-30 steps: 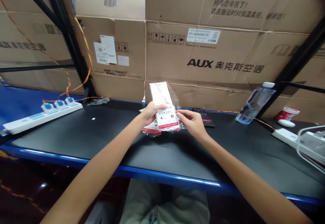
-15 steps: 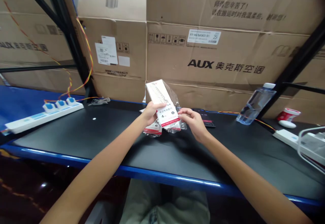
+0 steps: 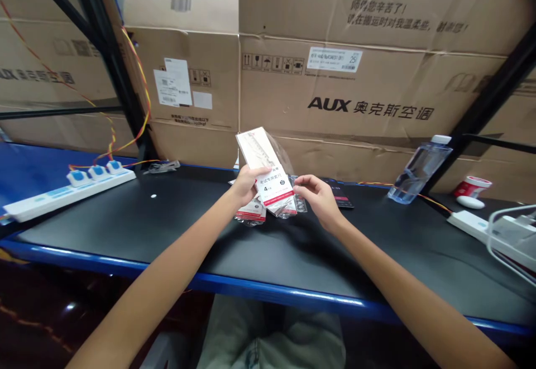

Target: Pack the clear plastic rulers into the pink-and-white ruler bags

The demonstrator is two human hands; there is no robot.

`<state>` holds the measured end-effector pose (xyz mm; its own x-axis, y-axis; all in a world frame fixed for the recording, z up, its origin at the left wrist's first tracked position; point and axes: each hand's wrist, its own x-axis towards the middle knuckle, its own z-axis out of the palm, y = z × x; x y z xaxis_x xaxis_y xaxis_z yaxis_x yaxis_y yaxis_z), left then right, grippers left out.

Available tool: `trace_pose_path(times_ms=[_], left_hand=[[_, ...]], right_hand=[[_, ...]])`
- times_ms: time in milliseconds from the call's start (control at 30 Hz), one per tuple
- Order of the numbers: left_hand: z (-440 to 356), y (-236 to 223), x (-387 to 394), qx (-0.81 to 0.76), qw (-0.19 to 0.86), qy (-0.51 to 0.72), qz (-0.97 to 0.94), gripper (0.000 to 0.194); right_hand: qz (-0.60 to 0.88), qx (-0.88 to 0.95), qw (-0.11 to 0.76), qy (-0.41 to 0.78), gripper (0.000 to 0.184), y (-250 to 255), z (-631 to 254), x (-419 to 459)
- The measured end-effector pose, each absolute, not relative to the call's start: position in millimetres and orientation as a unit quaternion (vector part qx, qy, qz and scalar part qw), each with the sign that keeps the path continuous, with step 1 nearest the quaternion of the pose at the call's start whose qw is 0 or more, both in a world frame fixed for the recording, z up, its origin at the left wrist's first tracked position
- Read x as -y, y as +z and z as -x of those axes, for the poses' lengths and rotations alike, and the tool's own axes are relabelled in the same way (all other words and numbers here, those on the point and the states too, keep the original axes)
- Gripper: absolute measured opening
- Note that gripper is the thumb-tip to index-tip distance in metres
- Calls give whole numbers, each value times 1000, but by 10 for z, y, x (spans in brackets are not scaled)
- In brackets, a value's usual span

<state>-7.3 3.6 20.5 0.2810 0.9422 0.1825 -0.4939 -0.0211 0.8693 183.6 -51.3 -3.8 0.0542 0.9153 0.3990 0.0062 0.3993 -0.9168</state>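
Observation:
A white and red ruler set packet [image 3: 271, 183] in clear plastic tilts above the table, with a ruler pictured on its card. My left hand [image 3: 246, 186] is closed on its left edge, thumb across the front. At the lower right corner, my right hand [image 3: 317, 197] pinches the packet's edge or its clear film; the exact hold is small to see. Beneath lie more ruler set packets [image 3: 252, 210], partly covered by the held one. Just behind my right hand rests a dark flat object [image 3: 342, 196] with a pinkish stripe, partly hidden.
Large cardboard boxes [image 3: 272, 112] stand along the back of the black table [image 3: 176, 240]. A water bottle [image 3: 420, 172], a red and white tub [image 3: 472, 186] and a white oval object [image 3: 469, 202] are at right. Power strips [image 3: 50, 197] lie at both sides.
The view has shifted slightly. My left hand and the held packet have barely moved; my right fingers stay at the packet's lower right corner.

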Motion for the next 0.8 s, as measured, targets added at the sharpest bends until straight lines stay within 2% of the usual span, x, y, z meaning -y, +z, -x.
trace_pose_path(times_ms=[133, 400, 800], left_hand=[[70, 206, 10, -253, 694, 459, -494, 35], [35, 173, 103, -259, 715, 359, -541, 44], [32, 158, 152, -264, 680, 321, -604, 50]], right_hand=[[398, 534, 632, 396, 35, -10, -1870, 478], [388, 539, 574, 479, 34, -69, -1852, 479], [387, 584, 542, 465, 29, -113, -1866, 490]])
